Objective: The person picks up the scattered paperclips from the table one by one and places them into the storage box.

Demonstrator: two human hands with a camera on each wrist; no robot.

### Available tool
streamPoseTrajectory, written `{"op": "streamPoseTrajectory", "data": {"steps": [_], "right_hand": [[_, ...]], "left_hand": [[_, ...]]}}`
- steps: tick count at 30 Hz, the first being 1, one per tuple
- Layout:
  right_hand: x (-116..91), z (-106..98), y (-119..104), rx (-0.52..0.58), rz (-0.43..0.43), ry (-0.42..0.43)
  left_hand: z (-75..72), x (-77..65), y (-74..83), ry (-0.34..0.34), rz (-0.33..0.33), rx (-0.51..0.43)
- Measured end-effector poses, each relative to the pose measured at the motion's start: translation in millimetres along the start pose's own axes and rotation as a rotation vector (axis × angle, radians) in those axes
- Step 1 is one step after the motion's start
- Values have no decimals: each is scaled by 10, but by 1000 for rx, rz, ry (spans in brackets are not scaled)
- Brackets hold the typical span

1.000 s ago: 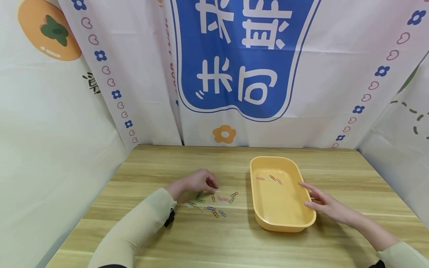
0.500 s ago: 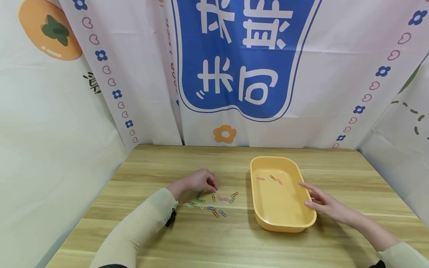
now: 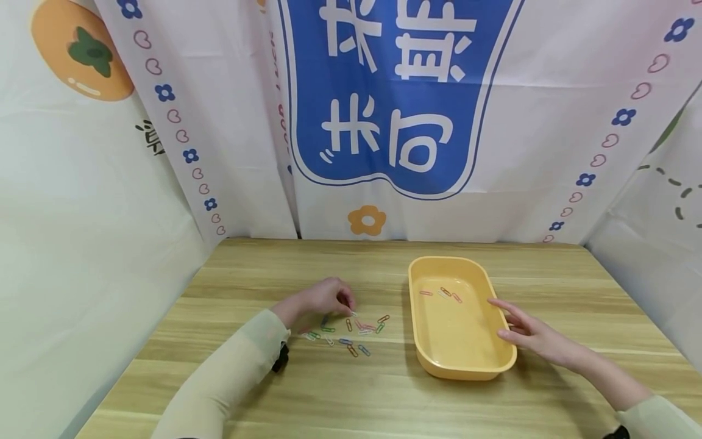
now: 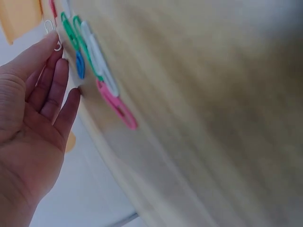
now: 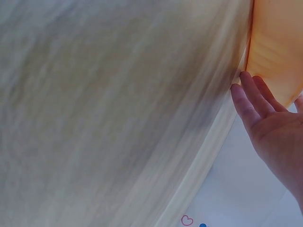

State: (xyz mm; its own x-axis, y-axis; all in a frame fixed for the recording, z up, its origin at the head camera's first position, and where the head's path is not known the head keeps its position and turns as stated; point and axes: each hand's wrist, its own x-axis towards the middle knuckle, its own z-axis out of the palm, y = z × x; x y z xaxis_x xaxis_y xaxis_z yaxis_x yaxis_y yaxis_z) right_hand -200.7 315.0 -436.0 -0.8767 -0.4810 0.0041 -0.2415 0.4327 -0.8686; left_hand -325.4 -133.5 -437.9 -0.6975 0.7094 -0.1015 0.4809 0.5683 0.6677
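Note:
My left hand (image 3: 329,297) pinches a white paper clip (image 4: 49,26) between thumb and fingertips, low over the left-middle of the table. Close by it lie several loose paper clips in orange, blue, green, pink and white, among them an orange clip (image 3: 352,350) and a pink clip (image 4: 117,105). The yellow tray (image 3: 466,373) stands to the right, with several pink, orange and white clips inside on its floor. At the tray's right rim, my right hand (image 3: 540,341) holds the wall lightly: thumb and index finger reach over the edge, other fingers lie outside.
A wood-grain table (image 3: 329,402) carries everything. White printed cloth (image 3: 247,183) hangs behind its far edge and along both sides. Bare tabletop separates the loose clips from the tray.
The left fingertips have stayed almost in place on the white clip, moving very slightly. The right hand and the tray have not moved.

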Motion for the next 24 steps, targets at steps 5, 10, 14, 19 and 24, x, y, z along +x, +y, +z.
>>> {"op": "streamPoseTrajectory", "data": {"steps": [5, 10, 14, 19, 24], "right_hand": [[-1, 5, 2, 1, -8, -15], [-6, 4, 9, 23, -15, -24], [-5, 1, 20, 54, -21, -31], [3, 1, 23, 64, -31, -31], [6, 0, 13, 49, -36, -30]], "left_hand": [[-47, 6, -12, 6, -13, -38], [-96, 19, 26, 39, -33, -89], [-151, 59, 114, 100, 12, -85], [-239, 115, 305, 165, 42, -89], [-309, 177, 497, 199, 85, -51]]}}
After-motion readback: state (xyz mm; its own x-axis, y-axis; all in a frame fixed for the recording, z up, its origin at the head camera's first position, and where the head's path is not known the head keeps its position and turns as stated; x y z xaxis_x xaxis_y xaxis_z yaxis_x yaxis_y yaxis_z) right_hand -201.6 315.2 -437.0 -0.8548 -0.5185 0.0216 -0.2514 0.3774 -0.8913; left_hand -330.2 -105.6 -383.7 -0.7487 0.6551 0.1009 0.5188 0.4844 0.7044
